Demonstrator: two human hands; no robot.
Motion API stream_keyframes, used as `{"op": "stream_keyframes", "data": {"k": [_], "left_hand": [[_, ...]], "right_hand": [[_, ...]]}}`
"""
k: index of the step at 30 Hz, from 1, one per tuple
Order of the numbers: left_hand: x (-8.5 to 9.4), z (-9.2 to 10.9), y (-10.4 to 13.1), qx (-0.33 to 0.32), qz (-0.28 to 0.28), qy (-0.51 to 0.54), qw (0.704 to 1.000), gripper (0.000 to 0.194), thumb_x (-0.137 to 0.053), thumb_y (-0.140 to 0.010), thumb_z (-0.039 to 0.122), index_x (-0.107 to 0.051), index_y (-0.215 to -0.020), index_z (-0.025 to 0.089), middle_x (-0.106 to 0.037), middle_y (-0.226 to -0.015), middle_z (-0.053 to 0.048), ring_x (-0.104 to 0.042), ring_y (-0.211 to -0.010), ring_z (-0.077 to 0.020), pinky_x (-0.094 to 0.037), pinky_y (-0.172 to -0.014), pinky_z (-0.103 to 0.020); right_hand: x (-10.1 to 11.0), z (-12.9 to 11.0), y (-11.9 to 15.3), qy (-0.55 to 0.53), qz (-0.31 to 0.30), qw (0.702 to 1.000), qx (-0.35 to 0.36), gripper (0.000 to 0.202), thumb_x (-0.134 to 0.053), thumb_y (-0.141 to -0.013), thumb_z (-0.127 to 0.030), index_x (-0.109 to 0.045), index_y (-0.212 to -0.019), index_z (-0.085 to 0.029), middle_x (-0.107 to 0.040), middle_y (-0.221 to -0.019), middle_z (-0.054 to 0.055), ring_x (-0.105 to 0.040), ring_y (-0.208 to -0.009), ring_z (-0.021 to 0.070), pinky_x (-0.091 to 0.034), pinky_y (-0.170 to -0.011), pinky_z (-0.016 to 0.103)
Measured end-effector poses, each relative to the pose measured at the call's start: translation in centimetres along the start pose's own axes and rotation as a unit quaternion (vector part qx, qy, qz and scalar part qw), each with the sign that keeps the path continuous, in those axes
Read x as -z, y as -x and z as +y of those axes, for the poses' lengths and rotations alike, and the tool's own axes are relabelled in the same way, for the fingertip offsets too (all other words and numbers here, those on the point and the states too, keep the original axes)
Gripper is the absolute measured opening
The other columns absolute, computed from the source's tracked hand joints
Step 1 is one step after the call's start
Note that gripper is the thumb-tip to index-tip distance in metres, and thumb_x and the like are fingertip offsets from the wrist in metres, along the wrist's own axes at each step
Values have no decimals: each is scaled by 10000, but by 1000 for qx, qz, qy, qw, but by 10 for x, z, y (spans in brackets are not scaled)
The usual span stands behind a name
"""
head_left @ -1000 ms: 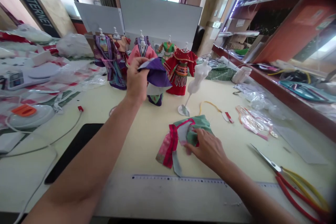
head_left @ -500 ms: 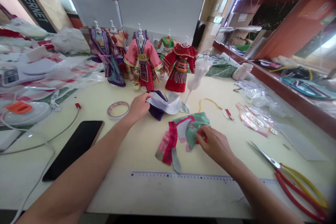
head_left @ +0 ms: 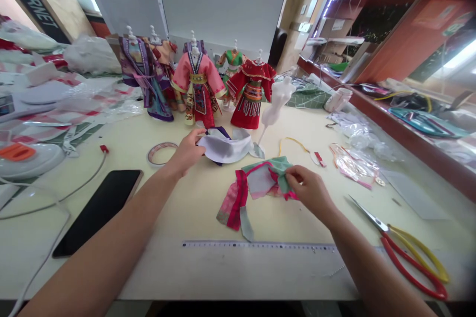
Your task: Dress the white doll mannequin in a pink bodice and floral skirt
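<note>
My left hand (head_left: 189, 151) pinches the left end of a curved white and dark purple cloth piece (head_left: 226, 147), which lies just in front of the dressed doll forms. To its right, my right hand (head_left: 308, 187) grips the edge of a small green and pink doll garment (head_left: 262, 181) between thumb and fingers. The garment lies spread on the table, its grey-white lining showing, with a pink panel (head_left: 233, 200) and a grey strip reaching toward me. Behind it stands a bare white doll torso (head_left: 277, 101) on a thin stand.
Several dressed doll forms (head_left: 199, 81) stand at the back. A tape roll (head_left: 162, 153) and a black phone (head_left: 98, 213) lie left. In front is a clear ruler (head_left: 260, 245); right are red-and-yellow scissors (head_left: 405, 252), a yellow cord (head_left: 295, 139) and plastic bags (head_left: 353, 163).
My right hand has lifted and turned back the garment's green right part, so more lining shows. My left hand has shifted the white cloth, which now lies broader and flatter.
</note>
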State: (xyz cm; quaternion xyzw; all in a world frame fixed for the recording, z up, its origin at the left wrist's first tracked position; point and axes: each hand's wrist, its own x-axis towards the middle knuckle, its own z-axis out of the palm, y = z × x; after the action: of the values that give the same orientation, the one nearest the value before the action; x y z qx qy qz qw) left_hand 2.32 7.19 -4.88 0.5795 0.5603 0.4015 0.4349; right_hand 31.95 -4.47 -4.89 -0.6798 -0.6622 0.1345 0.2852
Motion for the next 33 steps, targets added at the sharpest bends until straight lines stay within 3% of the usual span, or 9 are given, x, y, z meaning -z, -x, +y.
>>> {"op": "stream_keyframes", "data": {"k": [8, 11, 16, 20, 21, 24, 26, 29, 33], "left_hand": [[-13, 7, 18, -78, -14, -88, 993, 623, -613, -693, 243, -448, -1292, 208, -509, -1335, -111, -452, -1246, -255, -363, -1009, -400], [-22, 20, 29, -127, -9, -141, 982, 547, -604, -734, 323, -499, -1248, 169, -542, -1297, -115, -493, -1200, -265, -367, -1009, -408], [-50, 38, 43, -179, -110, -149, 966, 443, -569, -785, 402, -579, -1148, 149, -622, -1182, -106, -581, -1069, -256, -434, -941, -390], [-87, 41, 45, -218, -172, -121, 953, 630, -692, -680, 397, -515, -1241, 172, -593, -1232, -116, -535, -1144, -269, -412, -964, -396], [-96, 41, 44, -217, -184, -120, 951, 601, -716, -649, 363, -554, -1194, 168, -618, -1188, -119, -558, -1106, -275, -426, -939, -401], [-111, 46, 36, -207, -198, -112, 951, 189, -635, -703, 248, -673, -858, 147, -705, -848, -78, -647, -822, -226, -487, -781, -364], [-110, 55, 30, -204, -181, -97, 957, 141, -552, -765, 227, -662, -779, 140, -687, -740, -57, -637, -717, -185, -494, -698, -321], [-96, 74, 25, -197, -159, -44, 966, 196, -491, -827, 260, -635, -858, 131, -656, -694, -30, -602, -601, -131, -484, -578, -254], [-73, 92, 25, -179, -136, 81, 971, 212, -593, -791, 339, -629, -805, 131, -620, -659, -1, -540, -530, -90, -435, -484, -196]], "right_hand": [[28, 3, -26, -275, 84, 956, -54, 178, -597, -726, -353, -607, -720, -175, -593, -682, 8, -544, -676, 156, -429, -662, 310], [37, 0, -35, -342, 106, 932, -60, 153, -627, -711, -329, -609, -720, -177, -581, -667, -7, -547, -659, 142, -448, -685, 313], [48, -14, -42, -395, 114, 911, -30, 108, -628, -744, -285, -615, -728, -179, -565, -652, -19, -540, -619, 114, -467, -666, 286], [54, -28, -43, -430, 109, 896, 6, 87, -631, -754, -270, -624, -725, -188, -561, -664, -18, -525, -607, 111, -477, -645, 281], [56, -31, -44, -439, 107, 892, 15, 83, -628, -759, -265, -627, -726, -189, -557, -662, -19, -521, -603, 107, -475, -635, 271], [64, -36, -45, -455, 126, 881, 39, 70, -617, -774, -255, -642, -749, -194, -553, -668, -24, -514, -596, 93, -461, -593, 234], [71, -36, -47, -447, 160, 878, 54, 67, -617, -778, -261, -649, -770, -203, -556, -679, -26, -513, -591, 94, -448, -553, 222], [78, -31, -50, -427, 205, 878, 66, 74, -632, -770, -280, -654, -792, -213, -585, -698, -19, -523, -591, 110, -433, -505, 224], [78, -24, -51, -414, 229, 879, 58, 108, -671, -743, -294, -647, -814, -217, -613, -729, -15, -538, -602, 113, -447, -522, 231]]}}
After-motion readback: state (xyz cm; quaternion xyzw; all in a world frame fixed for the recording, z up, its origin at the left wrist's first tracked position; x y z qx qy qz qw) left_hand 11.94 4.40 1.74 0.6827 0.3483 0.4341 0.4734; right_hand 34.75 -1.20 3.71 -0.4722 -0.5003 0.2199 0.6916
